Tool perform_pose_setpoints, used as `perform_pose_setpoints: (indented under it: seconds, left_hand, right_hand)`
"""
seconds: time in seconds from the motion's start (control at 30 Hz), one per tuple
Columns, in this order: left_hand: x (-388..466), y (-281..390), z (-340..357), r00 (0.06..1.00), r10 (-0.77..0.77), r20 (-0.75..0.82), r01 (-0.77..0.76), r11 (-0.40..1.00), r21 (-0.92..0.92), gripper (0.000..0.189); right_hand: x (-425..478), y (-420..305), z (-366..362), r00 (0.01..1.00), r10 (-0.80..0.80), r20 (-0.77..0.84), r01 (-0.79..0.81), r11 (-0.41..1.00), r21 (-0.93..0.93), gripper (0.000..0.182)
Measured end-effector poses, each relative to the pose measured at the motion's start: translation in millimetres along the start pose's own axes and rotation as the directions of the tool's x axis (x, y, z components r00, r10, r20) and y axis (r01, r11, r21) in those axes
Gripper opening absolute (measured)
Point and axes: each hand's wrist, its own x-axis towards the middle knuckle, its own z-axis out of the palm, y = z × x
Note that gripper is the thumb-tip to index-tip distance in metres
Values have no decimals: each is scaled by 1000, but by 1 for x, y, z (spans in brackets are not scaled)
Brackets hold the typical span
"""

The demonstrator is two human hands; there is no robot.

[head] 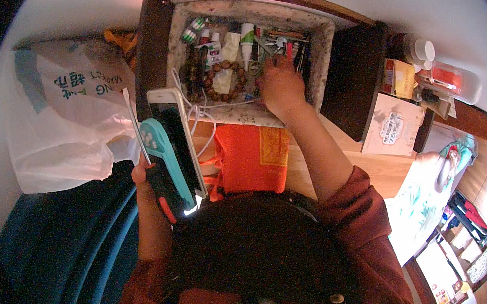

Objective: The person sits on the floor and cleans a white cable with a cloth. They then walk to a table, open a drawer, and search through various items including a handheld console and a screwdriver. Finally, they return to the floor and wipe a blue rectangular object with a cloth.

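My left hand [142,176] holds a stack of things at the left: a flat-tipped screwdriver [136,125] with a black and red handle, a turquoise plastic item [166,161] with pale pieces at its top, and a white-edged phone or tablet [174,131] with a dark screen. My right hand [279,82] reaches into an open drawer [323,71], fingers down among small items beside a grey metal tool [263,46]. Whether it grips something is hidden. Left of it lie a wooden bead bracelet [240,74], a white bottle with a green label [247,34] and green capsule blister packs [191,31].
A red cloth bag [247,161] lies before the drawer. A white cable [210,126] hangs over its front edge. At left, a white plastic bag [63,133] stands above dark blue fabric [69,240]. Boxes [398,78] and jars [423,50] crowd the right side.
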Motion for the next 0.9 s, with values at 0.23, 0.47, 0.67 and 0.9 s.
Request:
perform_pose_setpoints:
  seconds: [0.23,0.47,0.67,0.9]
  left_hand:
    - [4,1,7,1000,14,-9,-14,1000,10,14]
    - [7,-2,13,999,28,-30,-27,999,37,16]
    - [12,-3,21,998,43,-56,-39,996,76,19]
    - [12,-6,37,996,86,-29,-77,967,242,20]
  right_hand:
    - [-6,6,8,987,-133,-91,119,983,-141,34]
    - [27,9,-10,927,-58,-370,-37,969,-244,29]
    - [25,9,2,944,-94,-317,-34,926,-376,26]
    - [6,9,7,962,-98,-254,-11,918,-395,25]
